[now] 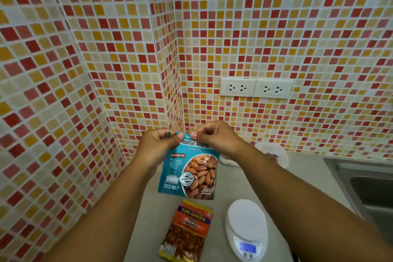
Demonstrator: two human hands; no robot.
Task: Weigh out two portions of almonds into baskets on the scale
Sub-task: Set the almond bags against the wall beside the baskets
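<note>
- We hold the teal foil pouch of roasted unsalted almonds [189,170] upright in the air above the grey tabletop [153,208], in front of the tiled corner.
- Our left hand [157,144] pinches the pouch's top left corner between thumb and fingers.
- Our right hand [214,136] pinches the top edge just beside it, fingers curled closed on the strip.
- Below the pouch, an orange and yellow packet of salted almonds [187,234] lies flat on the tabletop.
- Just right of that packet sits the white digital kitchen scale [246,229], its round platform bare and its blue display lit.
- Behind our right forearm we see what may be pale translucent baskets [274,153]; they are blurred.
</note>
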